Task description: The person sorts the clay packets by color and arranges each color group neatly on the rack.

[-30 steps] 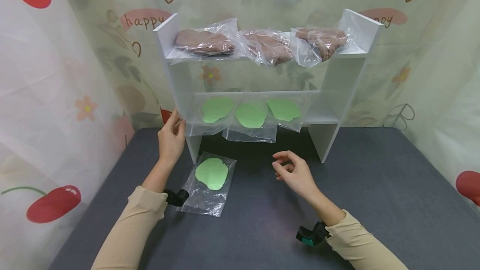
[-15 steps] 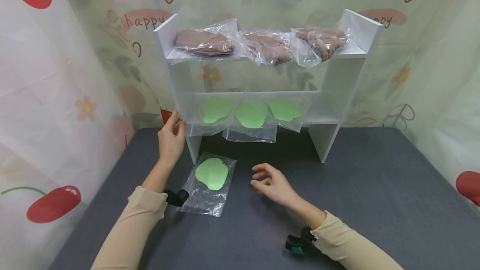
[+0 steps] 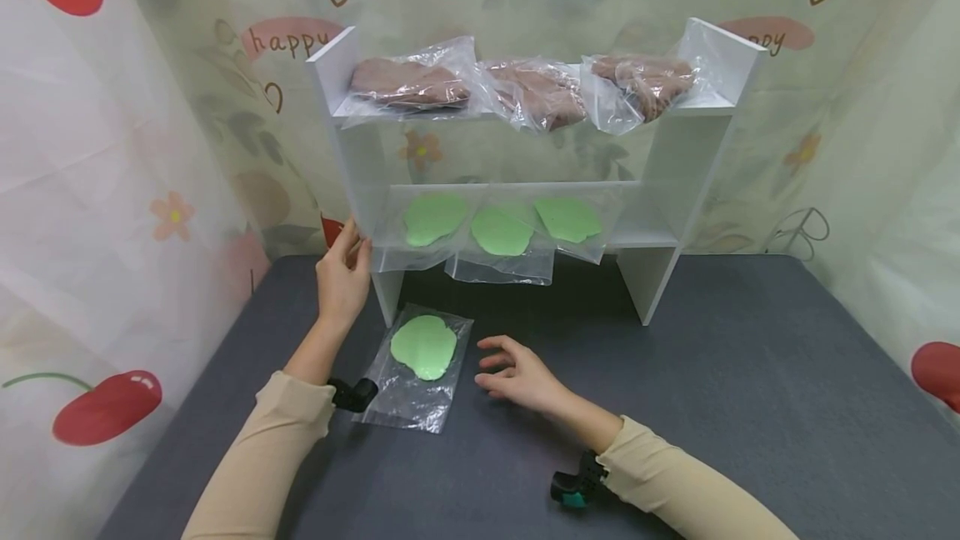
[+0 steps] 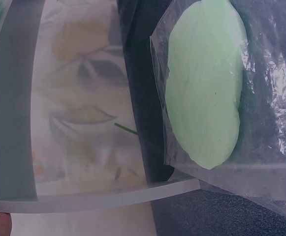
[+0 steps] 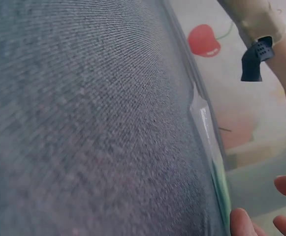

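My left hand [image 3: 341, 282] touches the outer left side of a white two-tier shelf [image 3: 693, 148]; its fingertips [image 4: 2, 225] lie against the side panel in the left wrist view. On the dark table below, a clear plastic bag [image 3: 416, 407] holds a flat, wavy-edged light green piece [image 3: 423, 347]. Just right of that bag hovers my right hand [image 3: 525, 377], fingers loosely spread and holding nothing. The middle tier carries three similar bagged green pieces [image 3: 502, 232], their bags hanging over the front edge.
Along the top tier lie three clear bags with brown, leaf-like contents [image 3: 408, 83]. Patterned curtains [image 3: 112, 190] enclose the table [image 3: 750, 373] at the back and sides. A thin cable [image 3: 806, 227] lies by the back right edge.
My right hand has moved left across the table, toward the bagged green piece, its fingers spreading somewhat. The left hand, shelf and bags have stayed put.
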`<state>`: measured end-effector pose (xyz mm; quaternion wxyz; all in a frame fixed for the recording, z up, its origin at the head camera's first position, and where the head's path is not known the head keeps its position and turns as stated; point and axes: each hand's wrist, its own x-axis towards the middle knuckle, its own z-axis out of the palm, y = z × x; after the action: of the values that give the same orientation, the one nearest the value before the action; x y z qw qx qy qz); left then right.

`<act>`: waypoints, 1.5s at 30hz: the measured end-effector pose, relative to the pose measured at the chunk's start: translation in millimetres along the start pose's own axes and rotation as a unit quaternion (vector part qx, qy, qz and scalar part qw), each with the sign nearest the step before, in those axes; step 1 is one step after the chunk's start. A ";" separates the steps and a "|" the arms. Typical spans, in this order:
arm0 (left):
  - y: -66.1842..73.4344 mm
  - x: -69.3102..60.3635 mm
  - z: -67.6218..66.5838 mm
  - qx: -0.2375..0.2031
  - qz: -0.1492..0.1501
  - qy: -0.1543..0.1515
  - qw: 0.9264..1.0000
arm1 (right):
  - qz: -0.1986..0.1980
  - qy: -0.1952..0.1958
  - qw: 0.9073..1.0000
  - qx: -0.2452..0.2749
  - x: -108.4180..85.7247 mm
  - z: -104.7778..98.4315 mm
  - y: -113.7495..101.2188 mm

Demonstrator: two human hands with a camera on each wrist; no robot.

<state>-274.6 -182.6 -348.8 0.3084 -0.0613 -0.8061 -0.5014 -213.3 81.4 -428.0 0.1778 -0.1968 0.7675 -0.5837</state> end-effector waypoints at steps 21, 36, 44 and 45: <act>-0.2 -0.6 -0.2 0.006 -0.002 -0.001 1.000 | 0.044 -0.017 0.997 0.056 22.2 20.0 5.7; -0.2 -1.3 0.1 0.005 -0.001 0.004 1.000 | 0.058 -0.015 0.996 0.070 33.6 26.7 4.4; -0.8 -1.0 0.8 0.004 0.003 0.007 1.000 | 0.063 -0.015 0.996 0.056 39.4 28.2 6.1; -0.7 -1.0 0.8 0.004 0.003 0.007 1.000 | 0.062 -0.014 0.997 0.054 40.1 28.5 6.3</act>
<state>-274.5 -182.1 -350.2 0.3158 -0.0586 -0.8056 -0.4979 -234.0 39.0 -443.1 0.2349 -0.1468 0.7433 -0.6089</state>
